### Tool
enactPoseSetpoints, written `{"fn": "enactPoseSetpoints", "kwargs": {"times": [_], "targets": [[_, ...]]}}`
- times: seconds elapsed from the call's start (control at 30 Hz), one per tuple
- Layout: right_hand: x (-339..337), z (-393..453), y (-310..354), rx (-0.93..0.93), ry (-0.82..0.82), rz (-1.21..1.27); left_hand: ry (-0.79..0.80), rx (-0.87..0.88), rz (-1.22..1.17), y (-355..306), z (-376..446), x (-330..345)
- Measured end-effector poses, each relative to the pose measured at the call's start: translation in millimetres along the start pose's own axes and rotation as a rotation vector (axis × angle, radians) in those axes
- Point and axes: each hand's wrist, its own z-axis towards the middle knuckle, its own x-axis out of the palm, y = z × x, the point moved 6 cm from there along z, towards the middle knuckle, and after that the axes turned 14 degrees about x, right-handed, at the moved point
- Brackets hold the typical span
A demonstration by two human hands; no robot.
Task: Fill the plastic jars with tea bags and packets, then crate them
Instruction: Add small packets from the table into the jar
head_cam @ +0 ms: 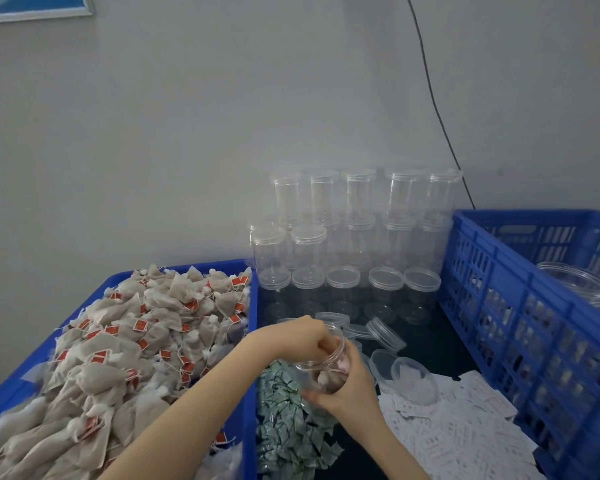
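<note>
A pale grey wall (187, 116) is filling the upper frame. At lower left, a blue tray (11, 386) is holding heaped tea bags (125, 341) with red tags, their print too small for reading. At right, a blue crate (499, 306) is running off the edge. Stacked empty jars (357, 223) are standing centre. White packets (465, 434) and green packets (284, 427) are lying on the dark worktop (440, 344). Lower centre, the right hand (350, 386) is cupping a tilted jar (321, 362), its grip closed around it; the left hand (302, 336) is reaching into its mouth, fingertips hidden
</note>
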Motion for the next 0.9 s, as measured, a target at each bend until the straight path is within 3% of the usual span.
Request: {"fn": "enactPoseSetpoints", "kwargs": {"times": [0.1,0.2,0.33,0.4,0.53,0.63,0.73,0.9], "targets": [[-14.5,-0.9,-0.6,-0.005,-0.045,-0.013,-0.148,0.039,-0.082,-5.9,5.6,-3.7],[-31.1,-0.5,-1.6,-0.007,-0.117,-0.018,-0.417,0.034,-0.190,-0.3,2.8,-18.1],[-49.2,2.7,-13.3,0.012,-0.172,-0.002,-0.668,-0.124,-0.267,31.8,-2.7,-24.6],[-55.2,3.6,-19.6,0.025,-0.191,0.006,-0.566,-0.226,-0.196,48.4,3.8,-8.8],[-58.9,3.1,-29.6,0.058,-0.190,0.010,-0.082,-0.316,-0.044,66.4,23.8,48.4],[-59.7,1.5,-32.6,0.057,-0.198,0.013,0.154,-0.381,0.045,69.9,30.1,85.8],[-61.1,0.5,-36.5,0.042,-0.201,0.023,0.222,-0.419,0.237,70.9,33.3,101.4],[-65.3,-3.1,-41.1,0.039,-0.188,0.052,0.203,-0.408,0.395,76.9,39.0,100.3]]}}
